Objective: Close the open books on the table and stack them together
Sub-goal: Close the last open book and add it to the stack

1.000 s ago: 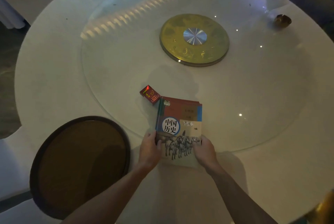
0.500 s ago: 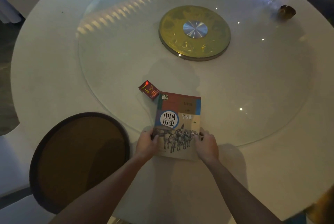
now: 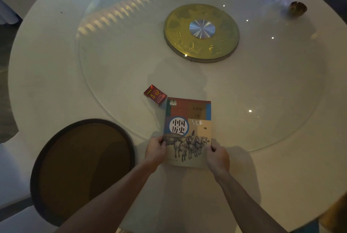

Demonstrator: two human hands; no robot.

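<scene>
A closed history textbook [image 3: 188, 120], with horses on its cover, lies face up near the table's front edge, partly on the glass turntable. In the earlier frame a second book's edge showed beneath it; now the stack looks squared and only the top cover shows. My left hand [image 3: 155, 150] grips the stack's lower left edge. My right hand [image 3: 217, 155] grips the lower right edge.
A small red box [image 3: 155, 95] lies just beyond the book's top left corner. The glass turntable [image 3: 112, 63] has a gold hub [image 3: 201, 32] at its centre. A round dark chair seat [image 3: 82, 165] sits at front left. A small brown object [image 3: 298, 8] rests far right.
Both hands shifted from the bottom corners to the books' sides and squared the stack; the lower book's offset edge no longer shows. The view tilted slightly.
</scene>
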